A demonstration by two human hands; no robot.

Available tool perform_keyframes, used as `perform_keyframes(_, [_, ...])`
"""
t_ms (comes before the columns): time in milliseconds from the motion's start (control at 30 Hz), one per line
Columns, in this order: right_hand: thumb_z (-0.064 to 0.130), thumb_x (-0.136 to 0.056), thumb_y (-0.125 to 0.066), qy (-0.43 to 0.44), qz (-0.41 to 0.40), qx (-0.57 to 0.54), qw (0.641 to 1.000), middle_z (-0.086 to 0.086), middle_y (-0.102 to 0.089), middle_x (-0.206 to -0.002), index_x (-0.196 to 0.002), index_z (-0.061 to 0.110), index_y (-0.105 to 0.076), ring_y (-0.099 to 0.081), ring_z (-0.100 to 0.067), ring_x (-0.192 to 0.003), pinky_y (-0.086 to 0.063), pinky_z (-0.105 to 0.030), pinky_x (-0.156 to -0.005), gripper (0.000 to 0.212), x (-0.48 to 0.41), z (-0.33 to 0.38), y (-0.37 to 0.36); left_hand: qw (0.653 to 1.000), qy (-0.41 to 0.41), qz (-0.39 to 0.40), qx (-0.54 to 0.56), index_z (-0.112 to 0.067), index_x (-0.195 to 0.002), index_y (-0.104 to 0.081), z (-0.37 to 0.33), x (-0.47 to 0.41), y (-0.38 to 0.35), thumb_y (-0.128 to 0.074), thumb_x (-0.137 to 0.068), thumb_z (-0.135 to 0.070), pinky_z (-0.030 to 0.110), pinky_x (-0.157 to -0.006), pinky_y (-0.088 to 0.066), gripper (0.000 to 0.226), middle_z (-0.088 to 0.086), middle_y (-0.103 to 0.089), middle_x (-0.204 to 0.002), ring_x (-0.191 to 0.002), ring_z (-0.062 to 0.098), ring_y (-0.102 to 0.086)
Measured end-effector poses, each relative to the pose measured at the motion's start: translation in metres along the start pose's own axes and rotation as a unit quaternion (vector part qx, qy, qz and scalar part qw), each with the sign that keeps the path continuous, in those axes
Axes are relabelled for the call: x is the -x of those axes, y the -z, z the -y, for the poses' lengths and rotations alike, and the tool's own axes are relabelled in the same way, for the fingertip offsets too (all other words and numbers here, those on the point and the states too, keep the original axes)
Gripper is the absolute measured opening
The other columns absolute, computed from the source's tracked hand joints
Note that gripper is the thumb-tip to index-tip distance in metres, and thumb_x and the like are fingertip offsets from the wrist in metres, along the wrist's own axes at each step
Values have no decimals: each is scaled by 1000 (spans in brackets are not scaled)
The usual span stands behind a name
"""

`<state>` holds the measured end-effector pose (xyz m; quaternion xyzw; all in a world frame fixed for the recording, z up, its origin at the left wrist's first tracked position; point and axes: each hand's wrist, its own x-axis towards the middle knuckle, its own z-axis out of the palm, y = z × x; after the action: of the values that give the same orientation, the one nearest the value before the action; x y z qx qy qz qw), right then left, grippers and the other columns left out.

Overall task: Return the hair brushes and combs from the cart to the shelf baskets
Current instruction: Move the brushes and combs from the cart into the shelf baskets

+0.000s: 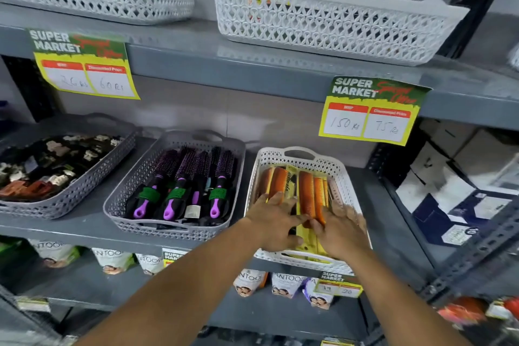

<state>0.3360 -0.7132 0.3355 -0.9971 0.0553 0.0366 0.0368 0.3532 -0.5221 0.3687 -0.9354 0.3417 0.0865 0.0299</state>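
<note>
A white lattice basket [341, 174] on the middle shelf holds several orange-brown combs [306, 191] on yellow cards. Both my hands are inside it. My left hand [273, 219] lies flat with spread fingers on the combs at the basket's left half. My right hand [341, 230] has its fingers curled around the near end of the combs at the right. To the left, a grey basket [118, 199] contains round hair brushes [179, 182] with purple and black handles lying side by side. The cart is out of view.
A third grey basket [92, 180] at the left holds hair clips. Two white baskets [331, 22] stand on the upper shelf, with yellow price cards [370, 112] hanging from its edge. Pouches [283, 285] line the shelf below. Boxes [460, 177] are stacked at the right.
</note>
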Motion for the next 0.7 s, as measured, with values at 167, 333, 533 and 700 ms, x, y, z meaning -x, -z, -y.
perform_keyframes(167, [71, -85, -18, -19, 37, -17, 999, -5, -5, -163, -147, 39, -21, -10, -32, -147, -3, -55, -116, 70, 2, 6, 3, 997, 45, 52, 17, -50, -145, -6, 1, -7, -6, -25, -80, -77, 63, -113, 2, 73, 1, 12, -162, -146, 42, 8])
perform_keyframes(333, [77, -82, -20, -20, 64, -54, 996, -3, 2, -163, -148, 41, -18, -10, -33, -147, -14, -56, -116, 75, 0, 11, 5, 991, 96, 75, 53, -46, -147, -2, 2, -4, -10, -28, -80, -75, 56, -117, -1, 78, 11, 10, -162, -146, 42, 5])
perform_keyframes(533, [63, -91, -27, 21, 21, -42, 999, -5, 14, -162, -150, 29, -20, -7, -32, -148, -21, -53, -116, 68, -2, -2, 8, 984, 134, 110, 50, -40, -149, 6, -4, -4, -7, -26, -83, -74, 48, -117, -5, 80, 16, 10, -160, -147, 38, 0])
perform_keyframes(700, [56, -95, -30, 5, 52, -46, 998, -13, -1, -162, -151, 25, -17, -10, -33, -148, -26, -50, -115, 66, -5, -7, 3, 984, 136, 101, 54, -34, -150, 4, -4, -1, -8, -25, -86, -71, 46, -117, -3, 80, 21, 6, -159, -147, 37, 1])
